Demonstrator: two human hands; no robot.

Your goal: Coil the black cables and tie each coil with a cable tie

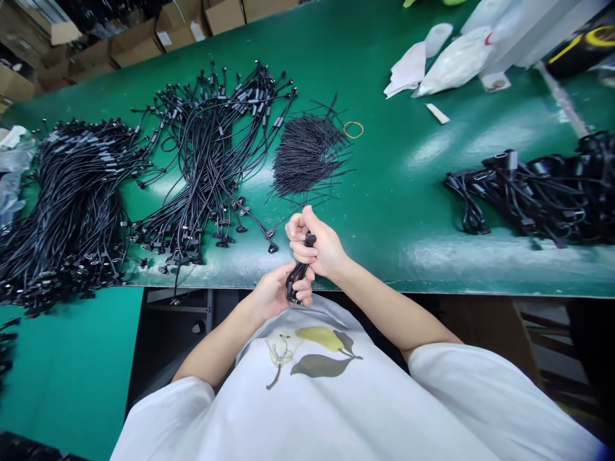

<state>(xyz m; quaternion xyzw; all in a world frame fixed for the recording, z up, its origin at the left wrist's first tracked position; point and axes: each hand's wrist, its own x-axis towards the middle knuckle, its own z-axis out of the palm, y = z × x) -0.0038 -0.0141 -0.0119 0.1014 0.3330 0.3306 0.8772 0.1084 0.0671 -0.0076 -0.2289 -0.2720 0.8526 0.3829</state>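
Both my hands meet at the near edge of the green table (398, 211), holding one folded black cable (298, 272). My left hand (276, 293) is wrapped round the cable's lower end, just off the table edge. My right hand (314, 246) is closed in a fist over the upper end, thumb raised. Right behind my hands lies a fan of thin black ties (305, 153). Left of them spreads a heap of loose black cables (211, 147) with small connectors.
A bigger pile of black cables (72, 205) covers the table's left end. Bundled cables (538, 189) lie at the right. A yellow rubber band (353, 130), white plastic bags (456, 61) and cardboard boxes (182, 25) sit at the back.
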